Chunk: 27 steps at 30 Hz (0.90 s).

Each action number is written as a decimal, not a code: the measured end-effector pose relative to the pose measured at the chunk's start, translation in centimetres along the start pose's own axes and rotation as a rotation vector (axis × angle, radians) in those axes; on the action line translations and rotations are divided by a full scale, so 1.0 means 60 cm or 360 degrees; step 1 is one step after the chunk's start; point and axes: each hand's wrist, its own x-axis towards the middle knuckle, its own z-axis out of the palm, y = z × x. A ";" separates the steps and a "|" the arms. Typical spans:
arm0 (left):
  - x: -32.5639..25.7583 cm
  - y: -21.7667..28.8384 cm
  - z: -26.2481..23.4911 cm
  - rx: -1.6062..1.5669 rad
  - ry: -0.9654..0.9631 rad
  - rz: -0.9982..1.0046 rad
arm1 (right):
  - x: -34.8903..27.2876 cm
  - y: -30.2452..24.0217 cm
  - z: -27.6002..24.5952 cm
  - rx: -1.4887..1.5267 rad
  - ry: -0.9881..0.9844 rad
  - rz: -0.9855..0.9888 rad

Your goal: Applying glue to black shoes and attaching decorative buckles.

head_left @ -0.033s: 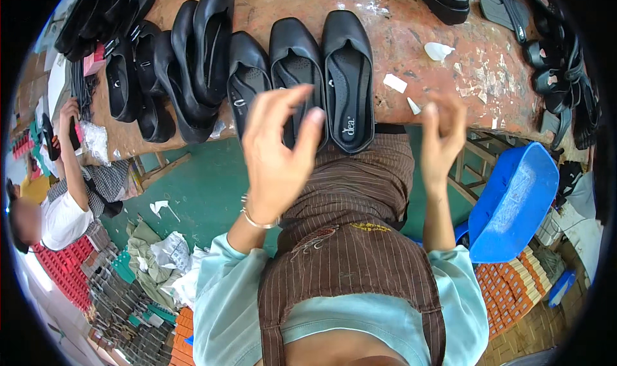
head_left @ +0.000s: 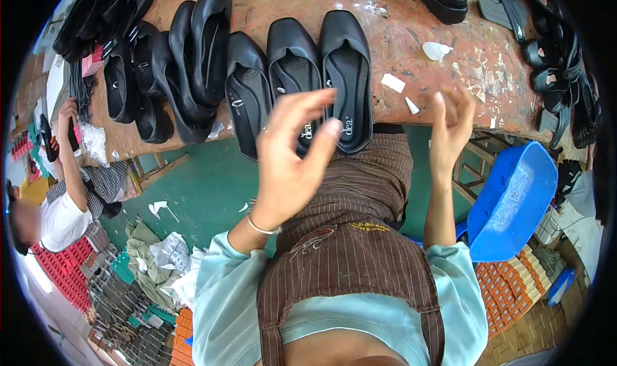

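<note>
Three black slip-on shoes lie side by side at the table's near edge, toes pointing away: the left shoe (head_left: pixel 249 102), the middle shoe (head_left: pixel 294 51) and the right shoe (head_left: pixel 347 64). My left hand (head_left: pixel 292 163), with a bangle at the wrist, hovers over the middle shoe and hides part of it. Its thumb and fingers are apart, nothing between them. Off to the right, near the table edge, is my right hand (head_left: pixel 451 131), raised with the thumb away from the blurred, bent fingers. I see nothing in it.
More black shoes (head_left: pixel 183 70) crowd the table (head_left: pixel 411 38) on the left; black sandals (head_left: pixel 553 77) sit far right. Small white scraps (head_left: pixel 393 82) lie near my right hand. A blue tub (head_left: pixel 514 199) stands at lower right. Another person (head_left: pixel 67 205) works at far left.
My left hand has shifted right across the shoes, uncovering more of the left shoe's insole. My right hand has moved slightly to the right. The shoes stay about where they were.
</note>
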 end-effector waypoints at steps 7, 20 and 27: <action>0.090 -0.051 0.080 -0.1724 0.0345 -0.0918 | 0.081 0.025 -0.011 -0.0483 0.0283 -0.0437; 0.434 -0.051 -0.277 0.0650 0.0327 0.0238 | 0.197 -0.163 0.358 -0.0028 -0.1075 -0.0860; 0.642 -0.128 -0.370 0.1582 0.1166 -0.0023 | 0.151 -0.232 0.354 0.0065 -0.1403 -0.0832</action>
